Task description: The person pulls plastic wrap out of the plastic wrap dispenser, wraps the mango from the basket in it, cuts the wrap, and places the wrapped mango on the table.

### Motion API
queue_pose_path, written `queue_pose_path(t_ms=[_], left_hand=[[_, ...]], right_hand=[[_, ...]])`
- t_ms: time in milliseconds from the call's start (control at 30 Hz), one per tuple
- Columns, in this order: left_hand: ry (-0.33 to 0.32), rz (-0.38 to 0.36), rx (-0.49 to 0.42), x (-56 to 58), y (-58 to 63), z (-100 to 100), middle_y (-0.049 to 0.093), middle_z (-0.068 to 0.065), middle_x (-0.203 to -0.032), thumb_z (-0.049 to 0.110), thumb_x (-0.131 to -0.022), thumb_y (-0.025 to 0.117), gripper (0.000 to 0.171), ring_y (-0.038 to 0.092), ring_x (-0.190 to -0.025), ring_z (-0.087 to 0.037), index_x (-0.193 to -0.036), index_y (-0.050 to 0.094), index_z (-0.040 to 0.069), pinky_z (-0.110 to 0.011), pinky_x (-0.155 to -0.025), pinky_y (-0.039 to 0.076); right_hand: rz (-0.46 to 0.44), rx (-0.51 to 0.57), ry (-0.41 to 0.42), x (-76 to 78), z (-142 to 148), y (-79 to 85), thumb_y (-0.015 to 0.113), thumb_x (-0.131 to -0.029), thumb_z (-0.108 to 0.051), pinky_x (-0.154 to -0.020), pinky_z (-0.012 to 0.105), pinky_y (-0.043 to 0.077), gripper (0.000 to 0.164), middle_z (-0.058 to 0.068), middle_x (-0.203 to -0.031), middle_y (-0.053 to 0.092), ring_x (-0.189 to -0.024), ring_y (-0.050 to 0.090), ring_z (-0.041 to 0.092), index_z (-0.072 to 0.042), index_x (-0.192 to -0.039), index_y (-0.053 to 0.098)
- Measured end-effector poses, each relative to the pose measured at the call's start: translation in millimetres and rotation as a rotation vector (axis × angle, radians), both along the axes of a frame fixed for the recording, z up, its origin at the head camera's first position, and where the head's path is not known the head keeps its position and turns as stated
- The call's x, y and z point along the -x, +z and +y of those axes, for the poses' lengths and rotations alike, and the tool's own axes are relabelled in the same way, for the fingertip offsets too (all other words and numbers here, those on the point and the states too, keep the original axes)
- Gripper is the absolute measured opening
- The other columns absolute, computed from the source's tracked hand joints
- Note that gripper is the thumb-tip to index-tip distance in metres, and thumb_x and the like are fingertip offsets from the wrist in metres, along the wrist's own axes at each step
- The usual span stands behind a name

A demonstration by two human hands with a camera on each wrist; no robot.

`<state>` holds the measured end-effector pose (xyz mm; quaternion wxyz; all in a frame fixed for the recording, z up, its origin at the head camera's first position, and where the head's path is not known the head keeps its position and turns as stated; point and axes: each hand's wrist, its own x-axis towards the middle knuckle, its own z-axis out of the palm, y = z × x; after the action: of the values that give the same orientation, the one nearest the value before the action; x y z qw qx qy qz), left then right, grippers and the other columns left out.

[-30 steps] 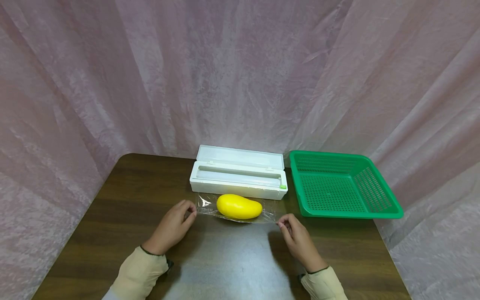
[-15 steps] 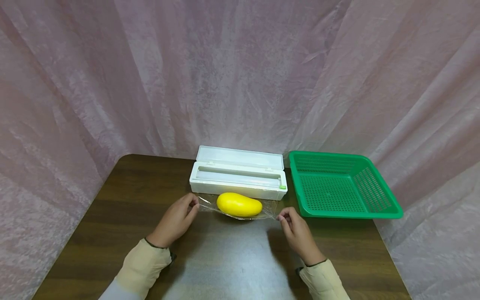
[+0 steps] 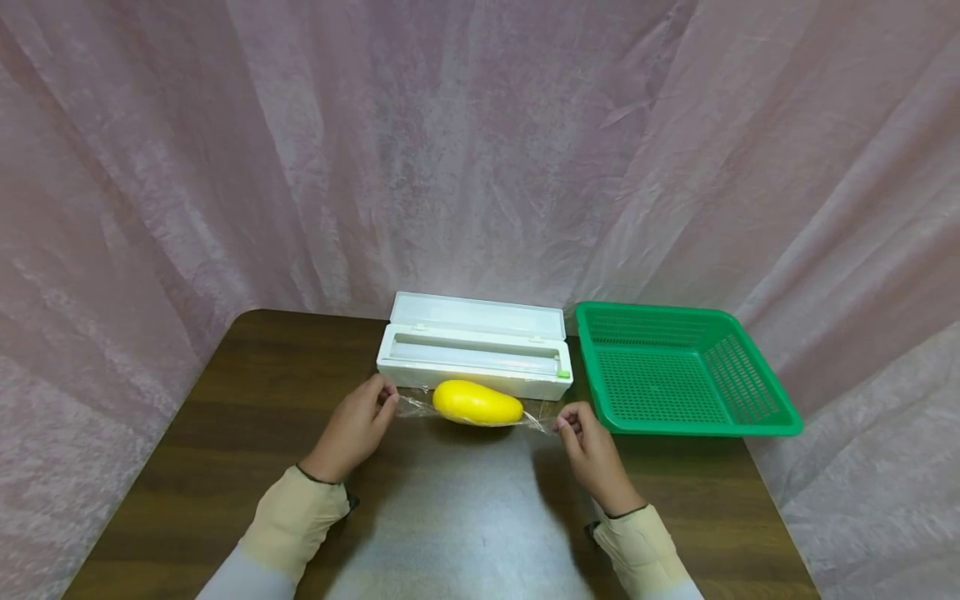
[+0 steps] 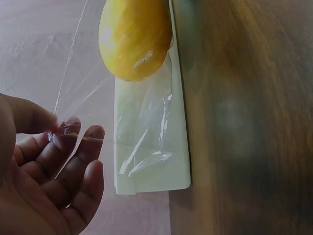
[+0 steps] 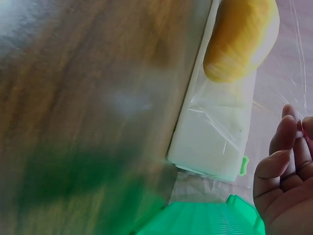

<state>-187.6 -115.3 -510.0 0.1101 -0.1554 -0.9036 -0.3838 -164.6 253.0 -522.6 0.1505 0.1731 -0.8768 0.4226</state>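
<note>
A yellow mango (image 3: pixel 477 402) lies in a sheet of clear plastic wrap (image 4: pixel 146 147), in front of the white wrap box. My left hand (image 3: pixel 356 427) pinches the wrap's left end between thumb and fingertips; in the left wrist view the film runs taut from those fingertips up to the mango (image 4: pixel 137 39). On the other side my right hand (image 3: pixel 591 454) pinches the right end, its fingers partly cut off at the right wrist view's edge. Creases pull out from both ends of the fruit, and a dark shadow shows beneath it.
Behind the mango stands the white wrap box (image 3: pixel 474 360), lid up, with a roll inside and a small green piece (image 3: pixel 563 374) at its right. A green plastic basket (image 3: pixel 690 371) sits at the right. A pink curtain (image 3: pixel 480 150) hangs behind the wooden table (image 3: pixel 277 358).
Both hands have moved slightly away from me, the left also a little right. The wrap has drawn up tighter around the mango, which has shifted slightly toward the box.
</note>
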Motion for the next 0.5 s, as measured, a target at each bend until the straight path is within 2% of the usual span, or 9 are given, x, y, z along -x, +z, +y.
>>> queue_pose_path(t_ms=[167, 500], left_hand=[[0.018, -0.001, -0.014, 5.4, 2.2, 3, 0.054, 0.000, -0.085, 0.012, -0.095, 0.057, 0.007, 0.048, -0.065, -0.016, -0.094, 0.050, 0.014, -0.032, -0.054, 0.043], [0.012, 0.008, -0.021, 14.9, 2.5, 5, 0.054, -0.002, -0.085, 0.012, -0.097, 0.055, 0.006, 0.047, -0.064, -0.016, -0.097, 0.049, 0.011, -0.032, -0.054, 0.043]], right_hand=[[0.002, 0.002, -0.020, 5.2, -1, 5.1, 0.054, -0.094, 0.000, -0.058, 0.027, 0.045, 0.010, 0.002, -0.087, 0.057, -0.070, 0.051, 0.013, -0.007, -0.099, 0.050], [-0.003, 0.019, -0.015, 19.4, 0, 7.4, 0.051, -0.097, -0.003, -0.059, 0.029, 0.046, 0.005, 0.001, -0.087, 0.057, -0.072, 0.052, 0.015, -0.005, -0.101, 0.049]])
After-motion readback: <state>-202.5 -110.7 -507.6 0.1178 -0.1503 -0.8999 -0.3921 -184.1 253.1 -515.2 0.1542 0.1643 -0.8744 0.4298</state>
